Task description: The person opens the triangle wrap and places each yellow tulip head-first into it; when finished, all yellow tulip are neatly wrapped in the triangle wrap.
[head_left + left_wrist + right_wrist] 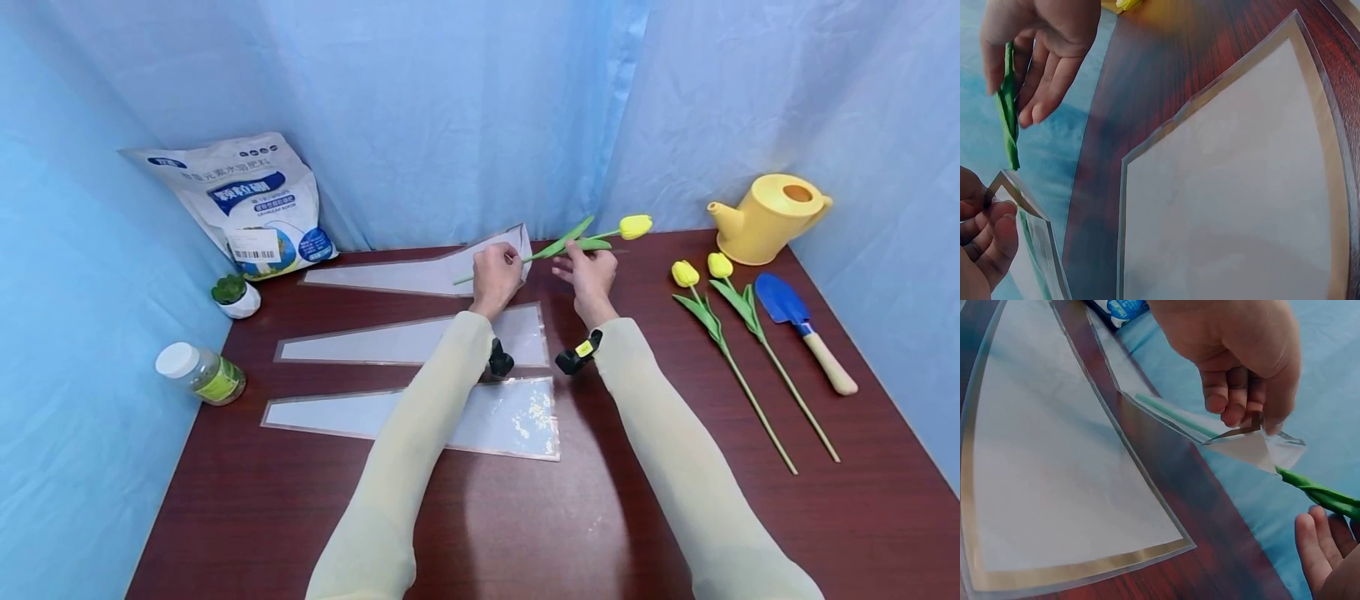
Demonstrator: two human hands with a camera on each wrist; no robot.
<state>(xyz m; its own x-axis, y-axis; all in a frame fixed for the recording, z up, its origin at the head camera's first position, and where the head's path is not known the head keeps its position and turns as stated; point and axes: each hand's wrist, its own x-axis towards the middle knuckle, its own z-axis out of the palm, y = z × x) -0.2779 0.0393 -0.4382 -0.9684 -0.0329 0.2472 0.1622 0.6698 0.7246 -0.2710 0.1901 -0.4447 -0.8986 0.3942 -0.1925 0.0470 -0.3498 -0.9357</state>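
One lidded jar (201,373) with a green label is at the left edge of the tabletop (300,517), one small potted succulent (236,297) beyond it, and one white printed bag (240,204) against the blue curtain (465,108). Next come three tapering flower sleeves, wide ends to the right: a near sleeve (502,425), a middle sleeve (360,346) and a far sleeve (405,275), each white with a clear edge; the wrist views show brownish-gold borders. The left arm (405,467) crosses the near and middle sleeves, hiding part of both. The left grip (497,279) pinches the far sleeve at its raised, parted mouth and covers some of the stem. One yellow tulip (636,227) lies with its slim green stem inside that sleeve, while its smooth cupped bloom and two pointed leaves stick out to the right. The right grip (592,275) is nearly closed, thumb and fingers pinching this tulip at its leaves. Farther right lie two more tulips (738,367), blooms away from the person, then one yellow watering can (761,221) behind and one blue trowel (783,298) with a wooden handle.
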